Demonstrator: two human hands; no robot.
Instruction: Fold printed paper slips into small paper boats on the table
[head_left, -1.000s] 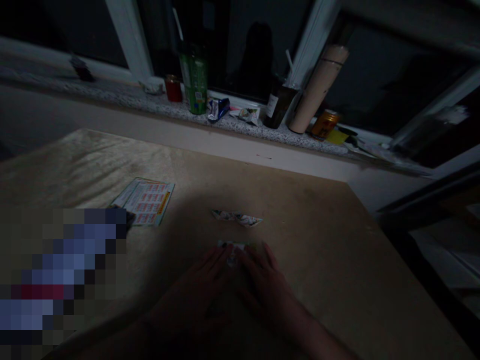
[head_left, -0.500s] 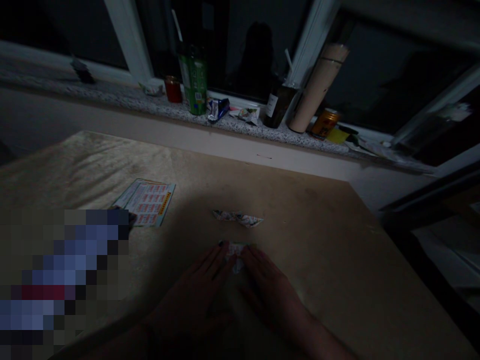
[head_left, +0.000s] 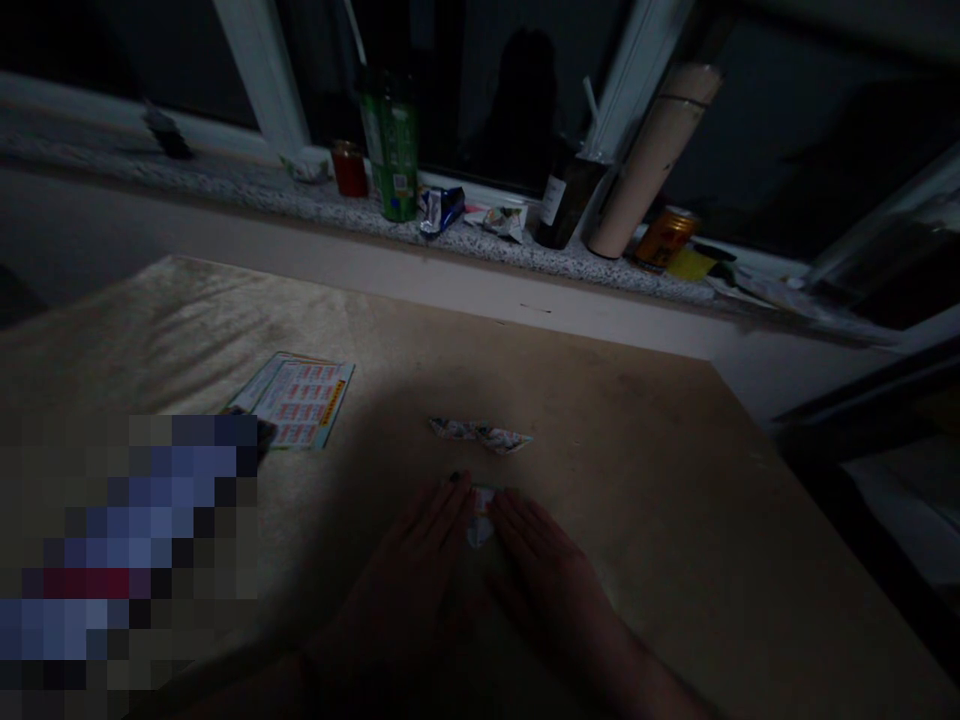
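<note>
A small folded piece of printed paper (head_left: 481, 516) lies on the table between my hands. My left hand (head_left: 420, 545) rests flat on its left side, fingers stretched forward. From the right, my right hand (head_left: 544, 550) lies with its fingers extended over the paper's right edge. Both hands hide much of the paper, and only a pointed middle strip shows. Just beyond my fingertips sits a folded paper piece with two pointed ends (head_left: 481, 434), patterned in several colours; neither hand touches it.
Printed sheets (head_left: 307, 402) lie on the table's left, beside a blurred-out area. Along the granite windowsill (head_left: 300, 205) stand a red jar (head_left: 349, 169), a green cup (head_left: 394, 155), a dark cup (head_left: 566, 205), a tan bottle (head_left: 652, 165) and an orange can (head_left: 666, 240). The light is dim.
My left hand has shifted slightly right and forward over the paper, and its fingers lie closer together. My right hand has moved a little to the right. The view has tilted slightly.
</note>
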